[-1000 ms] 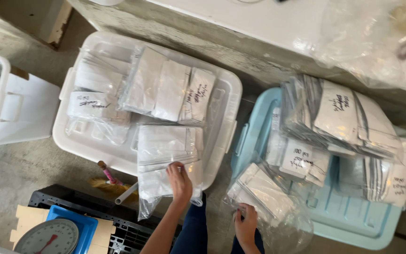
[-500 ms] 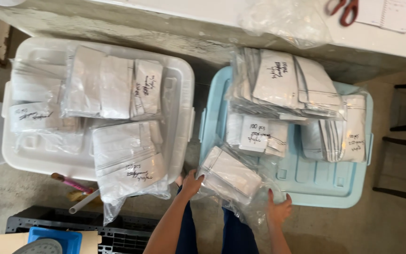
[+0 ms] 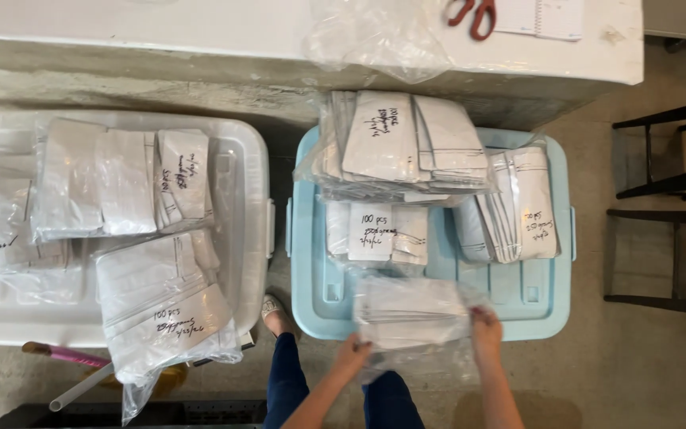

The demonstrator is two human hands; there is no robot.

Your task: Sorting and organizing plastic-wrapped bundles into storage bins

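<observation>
Two hands are gripping one clear plastic bag of flat white pouches (image 3: 410, 316), which is lying with its long axis running from nine to three o'clock, level across the near edge of the pale blue bin lid (image 3: 545, 298). Left hand (image 3: 355, 349) is closing around the bag's seven o'clock corner, fingers curled onto the film; right hand (image 3: 486, 327) is clamping the four o'clock end, fingers wrapped over it. Both forearms are rising from six o'clock, angled inward. Further bagged pouch stacks (image 3: 406, 143) are resting at twelve o'clock on the same lid. At nine o'clock a white bin lid (image 3: 244, 206) is carrying more bags. Both bins are sitting on a bare concrete floor (image 3: 645, 357) beneath a white table (image 3: 200, 24), where red-handled scissors (image 3: 474, 14) are lying.
</observation>
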